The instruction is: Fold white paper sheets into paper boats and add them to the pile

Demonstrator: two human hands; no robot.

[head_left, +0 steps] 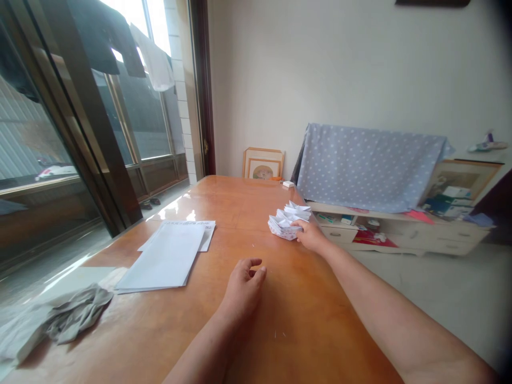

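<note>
My right hand (311, 236) reaches out to the table's right side. Its fingers are closed at the near right edge of a cluster of white folded paper pieces (294, 213) with pointed tips, and they seem to pinch one piece. The pieces sit close together in what looks like a low patterned paper tray (280, 233). My left hand (246, 282) rests on the wooden table (236, 213), its fingers loosely curled and the thumb apart from the index finger, with nothing in it. To its left lies a stack of white paper sheets (168, 256), over another sheet with handwriting (208, 234).
A crumpled grey cloth (80, 314) lies at the table's left edge. A small white box (288, 184) is at the far end. Beyond stand a framed picture (263, 164) and a white cabinet (336, 234) below a dotted blue cloth (368, 165). Glass doors (148, 128) line the left.
</note>
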